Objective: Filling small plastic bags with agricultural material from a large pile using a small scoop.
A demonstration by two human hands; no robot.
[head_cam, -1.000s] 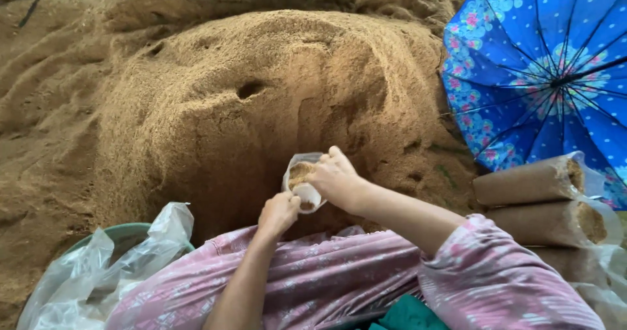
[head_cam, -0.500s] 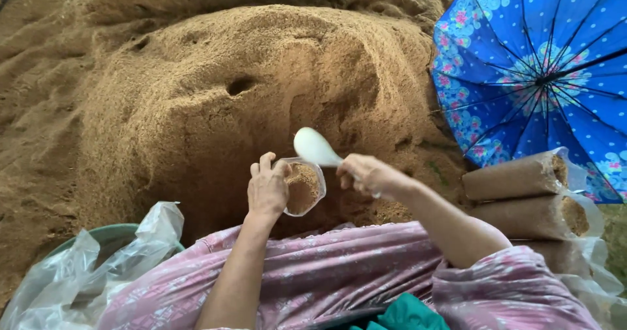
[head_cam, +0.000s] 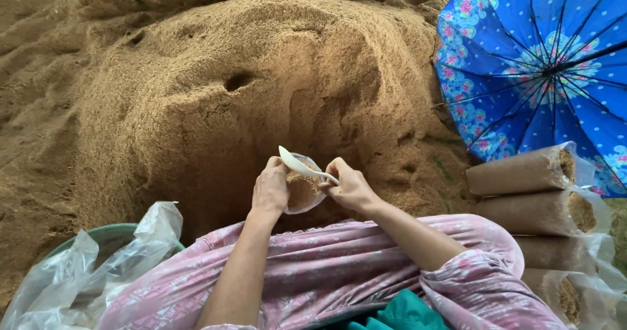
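the blue floral umbrella (head_cam: 542,69) runs off the right edge, its far half out of frame. at lower left, the green tub (head_cam: 108,235) hides under crumpled clear plastic (head_cam: 85,271). the left hand (head_cam: 271,189) covers the near side of the small bag (head_cam: 302,189).

Both bare forearms rise from the lower middle of the frame and meet just below its centre. The left hand (head_cam: 271,189) sits a little left of centre, its back toward the camera, fingers curled forward and closed around what it holds, with the wrist straight in line with the forearm. The right hand (head_cam: 349,186) lies just right of it, near but apart, with fingers pinched together and the thumb pressed against them. The right forearm slants down to the lower right, the elbow bent inside a pink patterned sleeve.
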